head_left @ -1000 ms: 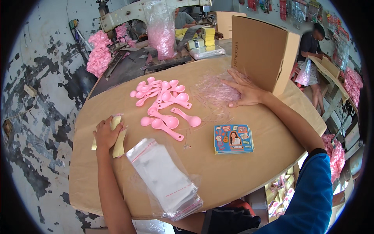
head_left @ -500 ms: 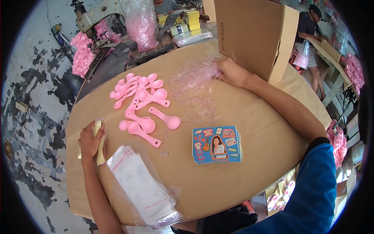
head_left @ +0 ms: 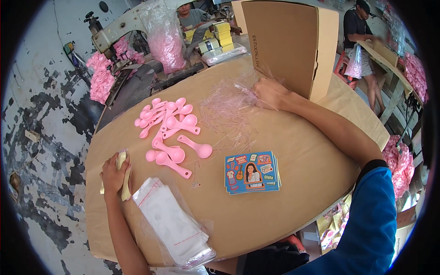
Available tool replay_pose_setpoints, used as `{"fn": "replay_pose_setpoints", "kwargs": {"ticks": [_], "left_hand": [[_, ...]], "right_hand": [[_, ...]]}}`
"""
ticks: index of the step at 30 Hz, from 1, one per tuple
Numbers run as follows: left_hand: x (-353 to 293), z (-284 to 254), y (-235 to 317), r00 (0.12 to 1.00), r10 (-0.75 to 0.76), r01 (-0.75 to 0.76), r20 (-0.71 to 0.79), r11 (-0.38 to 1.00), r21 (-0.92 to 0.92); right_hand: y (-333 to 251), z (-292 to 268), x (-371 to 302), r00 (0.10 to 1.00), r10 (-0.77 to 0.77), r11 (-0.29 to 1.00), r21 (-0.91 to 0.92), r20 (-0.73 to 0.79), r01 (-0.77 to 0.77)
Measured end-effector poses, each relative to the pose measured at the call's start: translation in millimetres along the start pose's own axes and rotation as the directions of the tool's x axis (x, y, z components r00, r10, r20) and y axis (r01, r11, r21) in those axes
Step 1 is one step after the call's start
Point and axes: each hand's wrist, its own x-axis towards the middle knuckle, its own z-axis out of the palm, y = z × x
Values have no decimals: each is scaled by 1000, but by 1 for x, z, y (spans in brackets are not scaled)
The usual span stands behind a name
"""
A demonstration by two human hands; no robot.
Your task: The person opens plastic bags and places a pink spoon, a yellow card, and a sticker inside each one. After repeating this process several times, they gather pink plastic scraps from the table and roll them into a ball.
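Observation:
My right hand [head_left: 271, 94] is closed like a fist at the far side of the table, beside the cardboard box. Some thin clear plastic strips [head_left: 245, 90] poke out from it over a loose heap of the same strips [head_left: 224, 105]. At the left edge my left hand [head_left: 114, 176] curls over a pale yellow folded piece [head_left: 125, 189], partly hidden under the fingers. Between the hands lies a pile of pink plastic measuring spoons [head_left: 168, 121]. A stack of blue printed cards [head_left: 252, 172] sits nearer me. Clear plastic bags [head_left: 172, 220] are stacked by my left forearm.
A tall cardboard box [head_left: 284, 46] stands at the back right of the brown-covered table [head_left: 293, 215]. Behind are a bag of pink items [head_left: 163, 43], yellow stacks [head_left: 223, 35] and a machine [head_left: 123, 23]. Another person [head_left: 360, 41] sits at the right.
My right hand's fingers have curled into a fist, with strips now jutting from it. My left hand stays on the yellow piece. The whole view has shifted slightly.

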Motion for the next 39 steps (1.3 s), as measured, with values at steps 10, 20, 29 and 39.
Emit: {"fn": "replay_pose_setpoints", "kwargs": {"ticks": [10, 20, 29, 39], "left_hand": [[1, -3, 6, 1000, 15, -15, 4, 1000, -10], [0, -3, 8, 1000, 2, -2, 8, 1000, -5], [1, -2, 5, 1000, 13, -13, 7, 1000, -17], [2, -1, 7, 1000, 14, -14, 23, 1000, -1]], "right_hand": [[-7, -3, 2, 984, 180, 977, 112, -1, -179], [10, 32, 3, 953, 45, 992, 126, -299, -8], [8, 10, 7, 1000, -21, 996, 84, -19, 22], [-3, 0, 3, 999, 36, 999, 20, 34, -37]]}}
